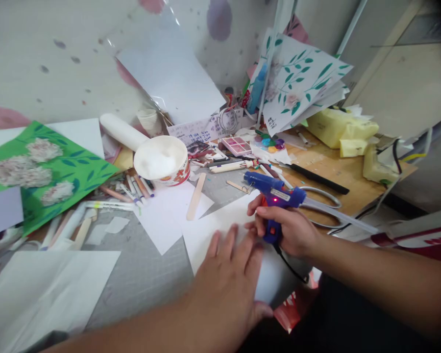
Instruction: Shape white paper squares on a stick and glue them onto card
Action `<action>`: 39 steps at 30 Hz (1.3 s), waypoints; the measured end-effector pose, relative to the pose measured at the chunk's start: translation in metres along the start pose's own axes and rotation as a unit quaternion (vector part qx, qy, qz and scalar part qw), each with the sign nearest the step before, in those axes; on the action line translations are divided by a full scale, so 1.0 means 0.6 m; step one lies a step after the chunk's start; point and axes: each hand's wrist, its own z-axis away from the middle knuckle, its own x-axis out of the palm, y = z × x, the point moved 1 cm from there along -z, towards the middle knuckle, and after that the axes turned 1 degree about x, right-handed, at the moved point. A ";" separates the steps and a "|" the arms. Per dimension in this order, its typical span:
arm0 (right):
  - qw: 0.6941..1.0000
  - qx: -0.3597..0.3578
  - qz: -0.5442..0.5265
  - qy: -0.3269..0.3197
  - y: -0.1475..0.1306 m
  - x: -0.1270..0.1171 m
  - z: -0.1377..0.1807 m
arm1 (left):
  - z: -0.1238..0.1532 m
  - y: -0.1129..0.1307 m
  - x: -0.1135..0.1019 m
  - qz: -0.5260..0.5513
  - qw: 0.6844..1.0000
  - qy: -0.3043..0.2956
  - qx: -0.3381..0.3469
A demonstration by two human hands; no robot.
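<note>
While right hand [296, 229] grips glue gun [274, 190], left hand [230, 274] lies spread on white sheet [219, 215]; careless tilt might cause drips there.

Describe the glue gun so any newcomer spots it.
On the table, find the white sheet under the left hand. Beside that hand, the right hand grips the glue gun. Its blue body with a glowing red light sets it apart from the nearby black tool.

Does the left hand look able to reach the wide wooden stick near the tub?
Probably yes: the left hand is spread on white paper, and only flat sheets seem to lie between it and the wide wooden stick.
</note>
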 end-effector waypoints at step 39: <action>0.997 -0.011 0.076 -0.016 -0.014 -0.030 -0.002 | 0.003 0.010 0.056 0.075 0.972 0.096 0.201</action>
